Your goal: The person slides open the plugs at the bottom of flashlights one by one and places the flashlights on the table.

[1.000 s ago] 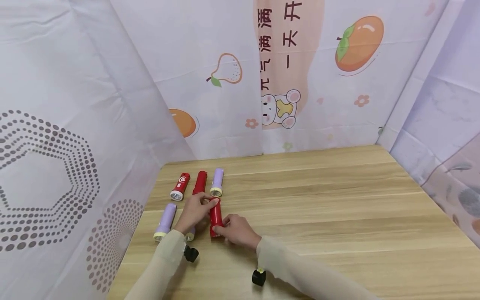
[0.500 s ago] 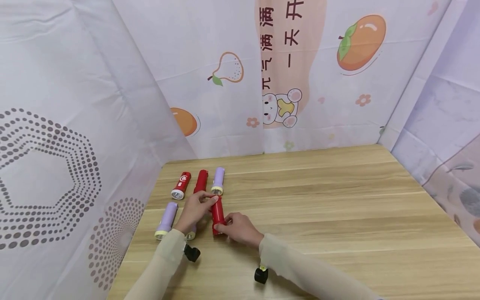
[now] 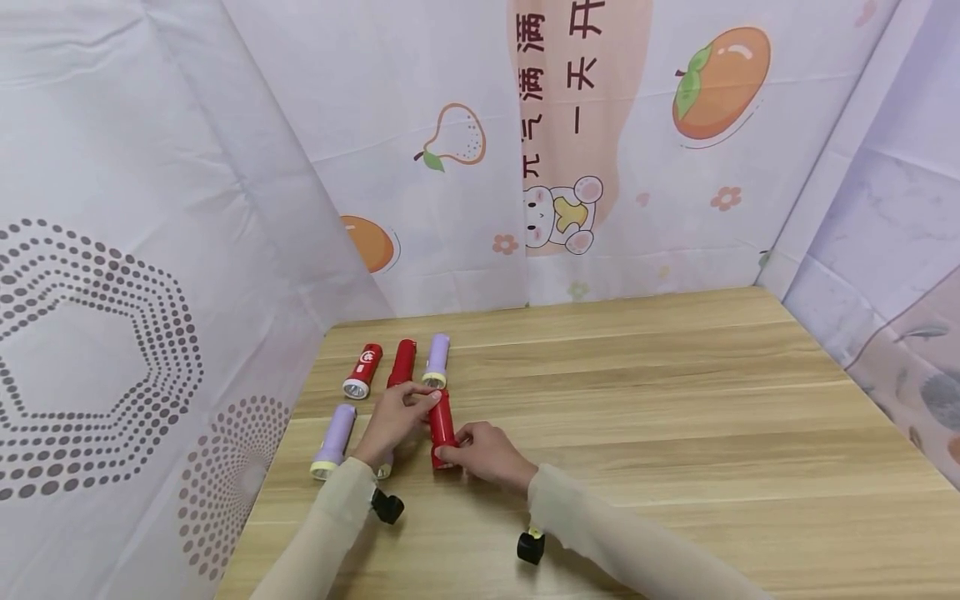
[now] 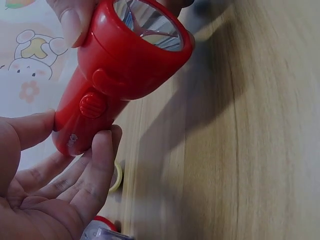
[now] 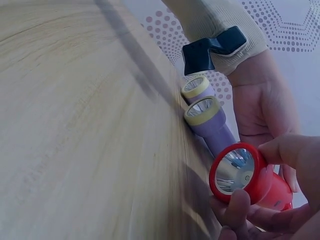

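Observation:
Both hands hold one red flashlight (image 3: 442,419) just above the table at its left side. My left hand (image 3: 390,422) pinches the tail end between thumb and fingers. At the lens end, my right hand (image 3: 492,454) grips the wide head. The left wrist view shows the ribbed switch on the red flashlight's body (image 4: 92,105), with the clear lens tilted up. In the right wrist view the lens of the red flashlight (image 5: 254,187) faces the camera. A lilac flashlight (image 5: 216,131) with a cream rim lies behind it, mostly covered by my left hand in the head view.
Another red flashlight (image 3: 402,360), a red one with a white head (image 3: 363,371) and a lilac one (image 3: 437,357) lie in a back row. A further lilac flashlight (image 3: 335,435) lies left of my left hand. Printed cloth (image 3: 450,250) hangs behind the wooden table (image 3: 637,417).
The held red flashlight has shifted slightly right, and both hands have moved along with it. Their grip looks the same; the other flashlights stay in place.

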